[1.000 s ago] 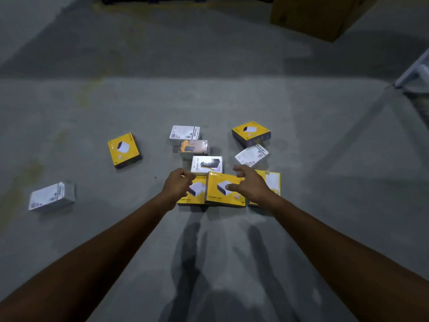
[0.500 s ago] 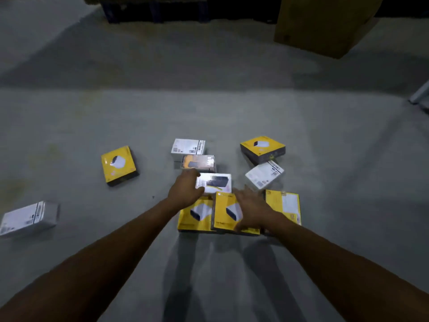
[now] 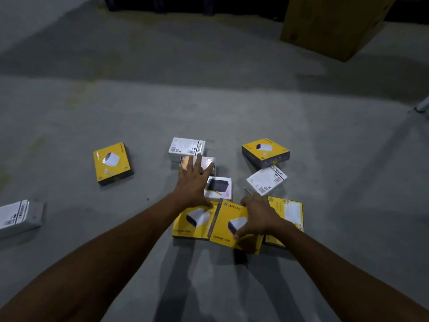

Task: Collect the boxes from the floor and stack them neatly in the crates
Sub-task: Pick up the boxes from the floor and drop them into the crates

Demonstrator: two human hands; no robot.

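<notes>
Since a second ago my left hand (image 3: 193, 182) has left the yellow boxes and reached forward, fingers spread wide over the glossy pale box (image 3: 204, 161). On the grey concrete floor (image 3: 69, 112), a big brown cardboard carton (image 3: 329, 24) stands far off; no crates show. My right hand (image 3: 257, 217) is clamped on the flat yellow cardboard box printed with a white speaker (image 3: 228, 225), tilting it up beside its twin (image 3: 191, 220). I judge these light, stiff and slick; best pinched across opposite edges. Smaller white barcode boxes (image 3: 265, 182) lie scattered nearby.
</notes>
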